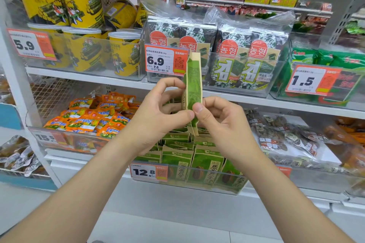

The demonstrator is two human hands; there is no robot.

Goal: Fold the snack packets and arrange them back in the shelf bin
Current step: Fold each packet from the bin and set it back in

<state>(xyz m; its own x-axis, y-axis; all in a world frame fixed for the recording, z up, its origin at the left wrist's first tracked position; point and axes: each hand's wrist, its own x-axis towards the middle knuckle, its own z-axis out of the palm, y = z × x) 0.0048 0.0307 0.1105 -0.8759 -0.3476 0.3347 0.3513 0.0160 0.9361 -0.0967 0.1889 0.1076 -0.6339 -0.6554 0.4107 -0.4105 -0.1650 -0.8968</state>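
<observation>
A tall white shelf [98,80] fills the whole view in front of the person. On its upper board, at ten o'clock, yellow snack tubs [59,0] stand stacked in two layers inside a clear tray. Next to them, at one o'clock, big clear bags of seaweed packs [245,59] stand upright in another clear tray. On the lower board, at nine o'clock, lies a loose heap of orange packets [92,118], and at three o'clock there are dark packets [286,134] lying flat.

At six o'clock from the middle sits the clear shelf bin [189,185]. In it the green snack packets [177,156] stand upright in rows, close to each other.

Both hands are raised above this bin and meet in the middle of the view. The left hand [158,112] comes from seven o'clock and the right hand [219,122] from five o'clock. Each one pinches the same green packet [194,85], and the two thumbs touch each other on its lower part. This packet stands upright with its narrow side toward me, and it looks folded along its length. Its top points to twelve o'clock and reaches in front of the seaweed tray.

A price tag reading 6.9 [164,61] hangs just at the packet's ten o'clock. A smaller tag reading 12.8 [148,171] is fixed on the front of the bin, at its nine o'clock end.
</observation>
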